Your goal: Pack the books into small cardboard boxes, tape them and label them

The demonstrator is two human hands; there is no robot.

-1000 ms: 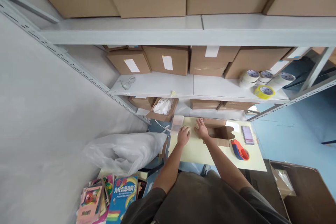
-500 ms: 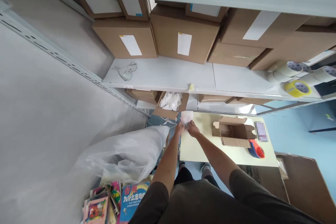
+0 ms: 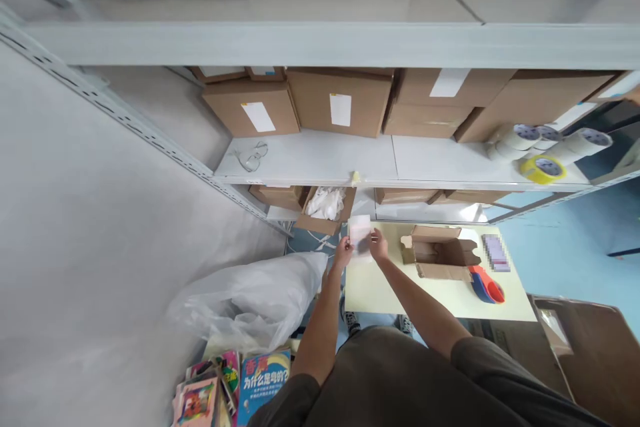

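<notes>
Head view: the left hand (image 3: 343,253) and right hand (image 3: 379,247), fingers closed, grip the pale sheet (image 3: 359,230) at its 8 and 3 o'clock sides, over the tabletop's (image 3: 373,290) 9 o'clock end. Its long axis runs 12-to-6; the open box (image 3: 444,271) lies at 3 o'clock, nearer the right hand.

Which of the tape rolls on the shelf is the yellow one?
The roll lying flat nearest the shelf's front edge; the other rolls behind it look whitish.
</notes>
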